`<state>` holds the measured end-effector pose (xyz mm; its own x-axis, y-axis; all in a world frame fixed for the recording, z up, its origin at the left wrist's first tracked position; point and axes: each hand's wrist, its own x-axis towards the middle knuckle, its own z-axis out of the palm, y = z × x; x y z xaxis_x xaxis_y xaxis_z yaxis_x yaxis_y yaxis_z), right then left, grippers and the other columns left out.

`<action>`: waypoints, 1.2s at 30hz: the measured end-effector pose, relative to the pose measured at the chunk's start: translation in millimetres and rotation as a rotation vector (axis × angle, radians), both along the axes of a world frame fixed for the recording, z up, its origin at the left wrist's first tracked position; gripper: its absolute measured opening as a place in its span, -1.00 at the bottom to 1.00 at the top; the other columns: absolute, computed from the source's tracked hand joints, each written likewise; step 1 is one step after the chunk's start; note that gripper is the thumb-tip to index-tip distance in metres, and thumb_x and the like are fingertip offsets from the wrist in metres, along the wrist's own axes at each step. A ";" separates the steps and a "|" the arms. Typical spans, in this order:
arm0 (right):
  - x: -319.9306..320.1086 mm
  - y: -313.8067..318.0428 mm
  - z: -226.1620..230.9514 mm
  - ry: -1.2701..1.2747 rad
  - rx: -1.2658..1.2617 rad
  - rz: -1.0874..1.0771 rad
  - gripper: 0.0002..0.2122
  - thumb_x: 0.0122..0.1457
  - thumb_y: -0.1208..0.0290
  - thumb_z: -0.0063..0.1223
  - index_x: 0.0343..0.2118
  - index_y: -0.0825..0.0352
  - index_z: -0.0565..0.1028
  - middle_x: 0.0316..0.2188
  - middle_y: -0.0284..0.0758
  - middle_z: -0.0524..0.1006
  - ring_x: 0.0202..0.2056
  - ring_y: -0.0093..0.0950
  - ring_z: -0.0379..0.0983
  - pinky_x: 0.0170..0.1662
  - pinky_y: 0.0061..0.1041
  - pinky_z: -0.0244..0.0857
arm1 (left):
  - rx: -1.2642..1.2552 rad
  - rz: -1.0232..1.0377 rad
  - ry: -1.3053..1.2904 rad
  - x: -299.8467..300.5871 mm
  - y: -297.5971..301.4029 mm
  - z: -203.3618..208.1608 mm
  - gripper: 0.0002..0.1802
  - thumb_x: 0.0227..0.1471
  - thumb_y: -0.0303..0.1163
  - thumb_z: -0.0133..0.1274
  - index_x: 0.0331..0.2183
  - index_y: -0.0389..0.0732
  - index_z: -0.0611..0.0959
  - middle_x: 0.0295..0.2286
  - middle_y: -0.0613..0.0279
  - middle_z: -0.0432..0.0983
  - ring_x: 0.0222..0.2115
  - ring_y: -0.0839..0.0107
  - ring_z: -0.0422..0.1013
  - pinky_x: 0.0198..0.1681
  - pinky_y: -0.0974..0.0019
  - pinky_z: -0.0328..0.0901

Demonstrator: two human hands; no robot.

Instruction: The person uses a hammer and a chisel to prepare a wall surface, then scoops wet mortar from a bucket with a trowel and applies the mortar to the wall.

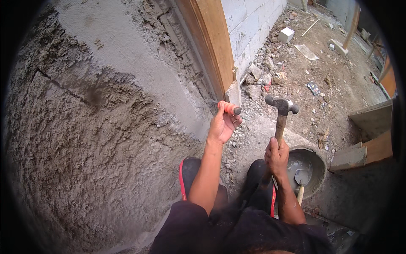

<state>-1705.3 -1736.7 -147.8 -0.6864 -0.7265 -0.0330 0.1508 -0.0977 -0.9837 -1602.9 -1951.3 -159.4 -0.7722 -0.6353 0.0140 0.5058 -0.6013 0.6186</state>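
My left hand (223, 125) grips an orange-handled chisel (230, 109), its tip set against the rough cement wall (105, 127) just below a wooden frame board (211, 46). My right hand (277, 155) holds a hammer (281, 106) by its wooden handle. The dark metal head is raised to the right of the chisel's butt end, a short gap apart. Both forearms come up from the lower edge over my dark trousers.
A round bucket (318, 163) of wet mortar with a trowel (302, 180) stands by my right foot. Rubble and block pieces litter the dirt floor (304, 76). Grey block wall (249, 25) behind the frame. Wooden planks (376, 146) lie at right.
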 end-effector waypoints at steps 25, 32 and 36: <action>-12.3 -61.0 109.6 0.371 -0.919 -0.162 -0.65 0.40 0.14 -0.24 -0.31 0.40 0.29 -0.65 -0.38 0.32 -0.68 -0.65 0.25 -0.66 -0.65 0.15 | -0.107 0.177 0.180 -55.7 -41.0 125.0 -0.58 0.29 0.01 -0.15 -0.32 -0.13 0.57 -0.36 0.28 0.56 -0.39 0.41 0.47 -0.26 0.27 0.44; -18.4 -47.5 119.4 0.371 -0.520 0.027 -0.68 0.41 0.12 -0.28 -0.33 0.32 0.25 -0.67 -0.46 0.25 -0.74 -0.71 0.17 -0.72 -0.68 0.09 | -0.067 0.213 0.107 -51.7 -39.5 128.6 -0.61 0.30 -0.01 -0.15 -0.34 -0.10 0.57 -0.36 0.31 0.56 -0.39 0.42 0.45 -0.22 0.26 0.41; -29.6 -72.1 103.7 0.642 -0.360 -0.012 -0.69 0.41 0.15 -0.26 -0.40 0.27 0.25 -0.69 -0.52 0.23 -0.74 -0.73 0.12 -0.71 -0.68 0.09 | -0.013 0.188 0.164 -61.7 -45.8 134.8 -0.62 0.30 -0.03 -0.14 -0.32 -0.12 0.56 -0.39 0.30 0.54 -0.41 0.41 0.43 -0.23 0.24 0.40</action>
<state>-1734.9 -1808.7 -44.2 -0.4981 -0.6093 0.6169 -0.4472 -0.4290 -0.7848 -1664.5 -1997.1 -24.6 -0.6268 -0.7668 0.1383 0.7026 -0.4794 0.5259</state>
